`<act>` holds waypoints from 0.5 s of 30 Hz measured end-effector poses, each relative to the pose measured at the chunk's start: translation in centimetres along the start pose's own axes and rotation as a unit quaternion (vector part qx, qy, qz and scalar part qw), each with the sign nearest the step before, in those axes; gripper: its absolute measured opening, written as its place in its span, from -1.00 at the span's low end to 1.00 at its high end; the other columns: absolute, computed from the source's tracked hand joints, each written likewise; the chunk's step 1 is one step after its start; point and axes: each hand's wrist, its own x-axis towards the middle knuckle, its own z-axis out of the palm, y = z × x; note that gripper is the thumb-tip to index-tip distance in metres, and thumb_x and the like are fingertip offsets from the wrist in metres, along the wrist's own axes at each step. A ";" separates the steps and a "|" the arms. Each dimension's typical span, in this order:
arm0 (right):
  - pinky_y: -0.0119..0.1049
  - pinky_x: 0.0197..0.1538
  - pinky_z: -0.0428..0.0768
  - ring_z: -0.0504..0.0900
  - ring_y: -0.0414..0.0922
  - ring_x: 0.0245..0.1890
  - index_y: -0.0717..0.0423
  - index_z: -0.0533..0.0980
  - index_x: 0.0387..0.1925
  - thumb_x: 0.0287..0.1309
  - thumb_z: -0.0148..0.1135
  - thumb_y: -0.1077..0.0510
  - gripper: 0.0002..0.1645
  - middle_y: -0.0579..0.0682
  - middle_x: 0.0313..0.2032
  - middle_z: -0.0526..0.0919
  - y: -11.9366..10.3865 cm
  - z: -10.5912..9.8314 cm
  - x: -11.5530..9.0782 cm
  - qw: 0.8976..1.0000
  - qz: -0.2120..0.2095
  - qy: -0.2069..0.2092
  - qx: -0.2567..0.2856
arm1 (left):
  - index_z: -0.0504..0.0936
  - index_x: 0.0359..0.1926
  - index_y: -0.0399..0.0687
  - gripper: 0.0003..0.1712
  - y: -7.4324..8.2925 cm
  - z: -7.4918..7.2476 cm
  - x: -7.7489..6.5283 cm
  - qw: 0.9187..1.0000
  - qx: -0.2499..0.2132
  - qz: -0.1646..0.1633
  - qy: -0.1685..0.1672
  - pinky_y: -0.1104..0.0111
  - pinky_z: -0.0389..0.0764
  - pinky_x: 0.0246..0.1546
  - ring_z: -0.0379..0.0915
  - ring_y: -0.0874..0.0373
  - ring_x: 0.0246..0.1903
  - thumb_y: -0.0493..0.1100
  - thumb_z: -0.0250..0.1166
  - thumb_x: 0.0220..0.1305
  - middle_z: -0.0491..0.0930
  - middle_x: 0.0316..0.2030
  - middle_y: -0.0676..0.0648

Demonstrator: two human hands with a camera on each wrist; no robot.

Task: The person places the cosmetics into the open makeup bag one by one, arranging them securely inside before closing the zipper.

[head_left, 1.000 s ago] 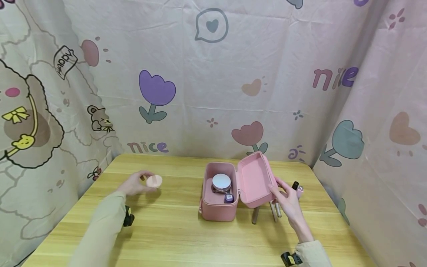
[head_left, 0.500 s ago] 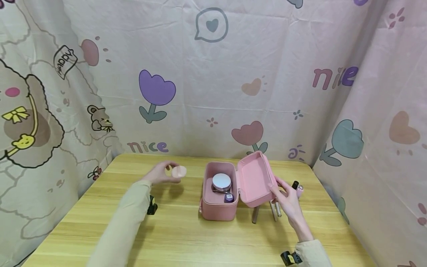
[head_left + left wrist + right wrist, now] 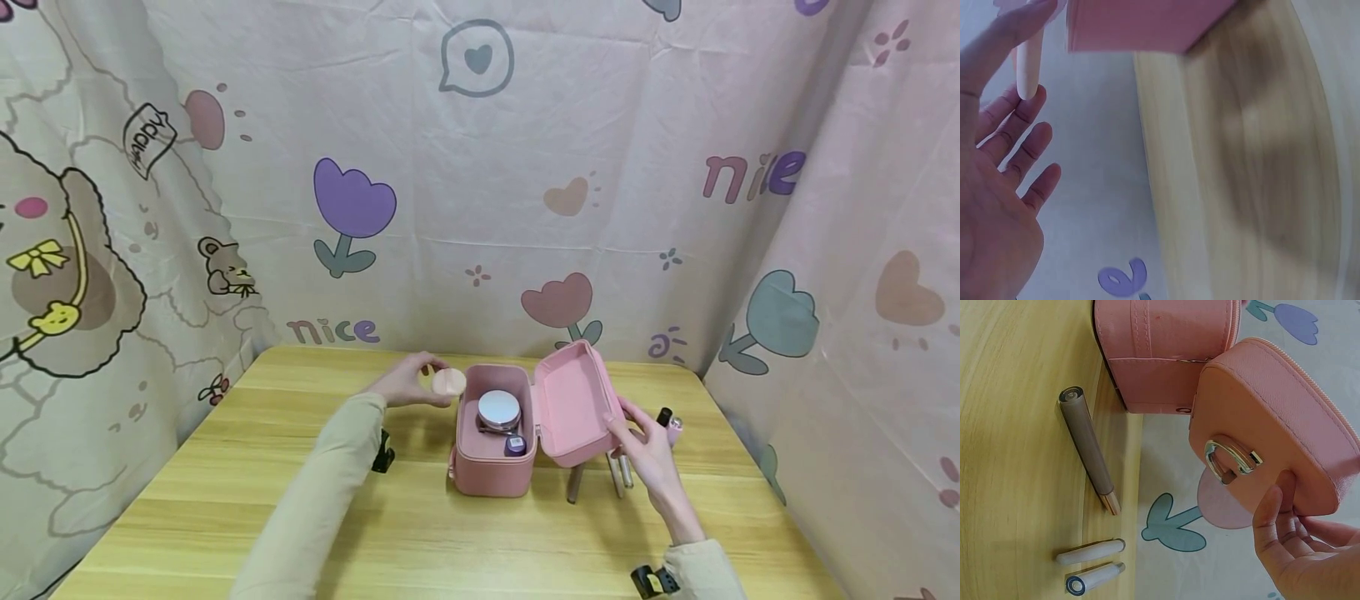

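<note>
A pale disc is pinched between the thumb and fingertips of a person's left hand, its other fingers loosely spread, just beside the left rim of an open pink case; whether the two touch, I cannot tell from here. In the foreground, the right hand grips the tilted lid, thumb and bent fingers on its edge, near tubes lying on the wooden table. Beyond, a purple pot and a round compact sit inside the case, a tulip-print cloth hanging behind.

a curtained nook, with printed cloth around a wood-grain table.
</note>
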 end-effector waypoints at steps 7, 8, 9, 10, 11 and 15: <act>-0.38 -0.30 0.67 0.62 -0.38 -0.37 0.34 0.25 0.44 0.45 0.12 0.14 -0.35 0.09 0.11 0.49 0.0 0.0 0.0 1.000 -0.001 0.004 -0.004 | 0.62 0.09 -0.19 -0.26 1.6 0.9 1.3 1.000 0.011 0.013 -0.005 0.21 0.50 0.01 0.45 -0.09 -0.03 0.01 0.62 -0.12 0.62 -0.06 -0.13; -0.38 -0.30 0.67 0.62 -0.37 -0.37 0.34 0.25 0.43 0.44 0.12 0.14 -0.35 0.04 0.08 0.49 0.1 0.0 0.0 1.000 -0.002 0.005 -0.004 | 0.62 0.09 -0.19 -0.26 1.9 1.1 1.5 1.000 0.014 0.013 -0.007 0.21 0.50 0.02 0.44 -0.09 -0.03 0.02 0.62 -0.12 0.62 -0.06 -0.12; -0.39 -0.31 0.67 0.62 -0.37 -0.38 0.34 0.26 0.43 0.44 0.12 0.15 -0.36 -0.01 0.05 0.49 0.1 0.0 0.0 1.000 -0.002 0.005 -0.004 | 0.62 0.10 -0.17 -0.27 2.1 1.2 1.7 1.000 0.011 0.007 -0.013 0.20 0.49 0.03 0.44 -0.09 -0.01 0.02 0.62 -0.11 0.61 -0.05 -0.11; -0.40 -0.31 0.67 0.62 -0.37 -0.38 0.33 0.26 0.43 0.44 0.12 0.15 -0.36 -0.04 0.03 0.48 0.1 0.0 0.0 1.000 -0.002 0.005 -0.005 | 0.61 0.11 -0.16 -0.27 2.3 1.4 2.0 1.000 0.012 0.001 -0.017 0.20 0.49 0.03 0.43 -0.11 0.01 0.02 0.62 -0.10 0.61 -0.04 -0.11; -0.40 -0.31 0.66 0.62 -0.36 -0.38 0.33 0.27 0.43 0.44 0.13 0.15 -0.36 -0.06 0.02 0.48 0.1 0.0 0.0 1.000 -0.003 0.006 -0.005 | 0.61 0.11 -0.15 -0.28 2.5 1.5 2.2 1.000 0.014 -0.005 -0.022 0.18 0.49 0.05 0.42 -0.11 0.03 0.02 0.61 -0.08 0.60 -0.02 -0.12; -0.38 -0.30 0.67 0.62 -0.36 -0.37 0.32 0.28 0.42 0.43 0.14 0.14 -0.36 -0.06 0.01 0.48 0.0 0.0 0.0 1.000 -0.002 0.008 -0.005 | 0.59 0.16 -0.12 -0.27 3.2 2.2 3.2 0.998 0.018 -0.038 -0.041 0.16 0.45 0.10 0.40 -0.13 0.10 0.00 0.60 -0.04 0.57 0.04 -0.14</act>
